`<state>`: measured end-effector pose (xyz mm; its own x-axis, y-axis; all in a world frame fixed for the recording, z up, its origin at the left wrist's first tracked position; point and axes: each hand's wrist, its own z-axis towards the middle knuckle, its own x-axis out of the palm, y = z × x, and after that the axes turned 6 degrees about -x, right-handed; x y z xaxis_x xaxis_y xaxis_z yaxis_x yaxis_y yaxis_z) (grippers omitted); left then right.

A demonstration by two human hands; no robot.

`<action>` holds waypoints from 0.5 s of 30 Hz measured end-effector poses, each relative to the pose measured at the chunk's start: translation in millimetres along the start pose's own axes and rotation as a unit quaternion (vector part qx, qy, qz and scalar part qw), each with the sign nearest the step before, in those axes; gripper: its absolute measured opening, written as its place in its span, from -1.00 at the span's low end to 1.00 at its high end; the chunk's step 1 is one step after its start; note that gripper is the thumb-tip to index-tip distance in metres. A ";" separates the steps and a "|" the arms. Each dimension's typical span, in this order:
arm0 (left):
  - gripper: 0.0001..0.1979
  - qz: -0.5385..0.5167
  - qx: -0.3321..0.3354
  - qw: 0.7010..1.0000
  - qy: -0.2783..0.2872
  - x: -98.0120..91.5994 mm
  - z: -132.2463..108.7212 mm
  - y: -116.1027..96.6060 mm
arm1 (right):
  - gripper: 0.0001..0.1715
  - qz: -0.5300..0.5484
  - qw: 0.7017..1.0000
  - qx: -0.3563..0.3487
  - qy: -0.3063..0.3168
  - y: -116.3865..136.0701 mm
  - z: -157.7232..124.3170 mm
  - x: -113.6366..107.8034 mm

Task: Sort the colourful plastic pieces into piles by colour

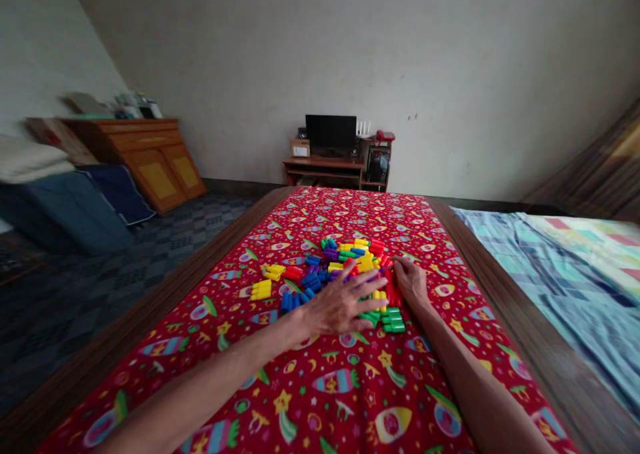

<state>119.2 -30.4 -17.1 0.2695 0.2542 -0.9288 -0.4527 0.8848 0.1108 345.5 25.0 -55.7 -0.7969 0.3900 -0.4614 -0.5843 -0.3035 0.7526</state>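
Note:
A pile of plastic building blocks (334,262) in yellow, blue, red, green and purple lies on a red patterned cloth (330,381) that covers a long table. My left hand (340,302) rests flat on the near side of the pile, fingers spread over blue and green pieces. My right hand (410,281) lies at the pile's right edge, fingers curled against red blocks (391,293). Green blocks (393,322) sit just below both hands. Two yellow blocks (261,289) lie apart at the left.
The table's wooden edge (480,254) shows on both sides. A bed with a checked sheet (560,281) stands to the right. A wooden cabinet (155,161) is at the left, and a small desk with a monitor (331,134) stands against the far wall.

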 end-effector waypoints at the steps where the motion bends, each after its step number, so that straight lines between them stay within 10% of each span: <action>1: -0.53 -0.008 0.042 0.999 0.011 2.4 4.0 -11.2 | -0.44 0.006 1.000 0.003 0.001 0.9 -0.1 -0.1; 4: -0.60 -0.010 0.117 0.992 0.043 14.7 17.6 -30.5 | -0.47 0.031 0.999 0.016 -0.004 2.3 -2.2 -0.6; 9: -0.64 0.041 -0.020 0.998 0.037 12.0 23.0 0.3 | -0.45 0.063 0.997 0.007 -0.040 -2.3 -5.6 -4.1; 15: -0.55 0.068 -0.321 0.941 -0.080 -23.8 -66.4 40.7 | -0.34 0.059 0.997 -0.051 0.024 -21.6 23.2 -2.6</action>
<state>37.9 -26.3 -14.0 0.2739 0.4492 -0.8504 -0.8983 0.4353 -0.0595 363.8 50.7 -59.8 -0.8664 0.3043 -0.3960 -0.4961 -0.4330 0.7526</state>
